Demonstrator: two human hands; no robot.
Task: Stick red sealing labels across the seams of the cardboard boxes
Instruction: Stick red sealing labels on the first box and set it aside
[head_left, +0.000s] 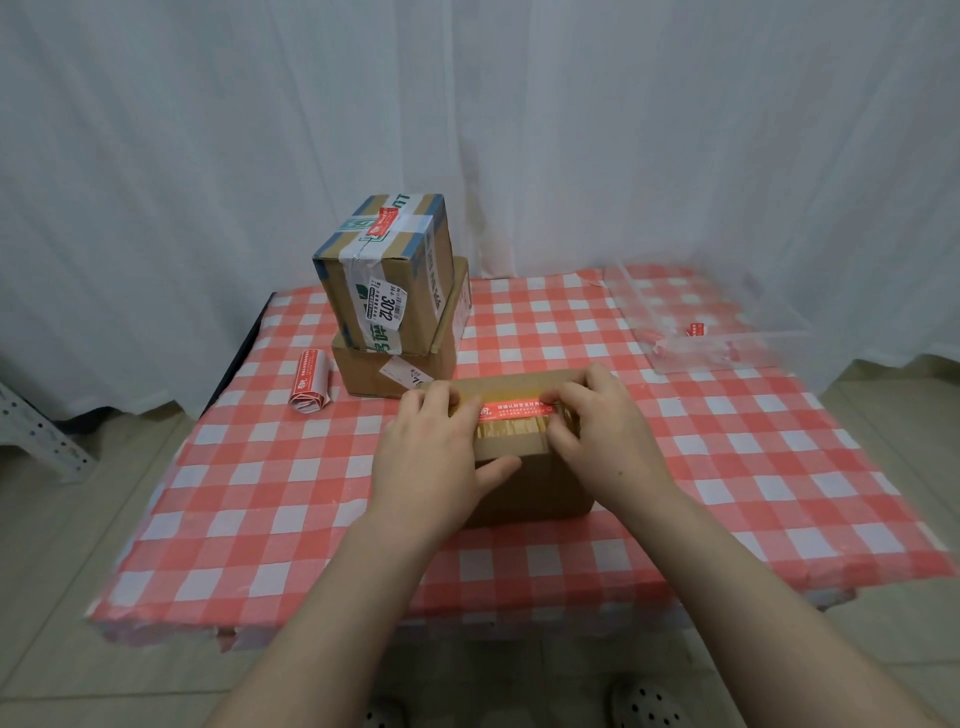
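Red sealing label (514, 409) being pressed across cardboard box (540, 483)
Left hand (436, 452) is pressing its nine o'clock end, right hand (602, 431) its three o'clock end, fingertips down.

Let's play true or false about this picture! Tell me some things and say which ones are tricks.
1. The left hand and the right hand are on the near box, one at each end of its red label. True.
2. Behind the near box, a top box sits on a lower box. True.
3. The roll of labels lies inside the clear tray. False: it lies on the tablecloth, left of that stack.
4. The top box has no red sticker. False: a second red label is stuck on its top.
5. The tablecloth is blue with stripes. False: it has red and white checks.
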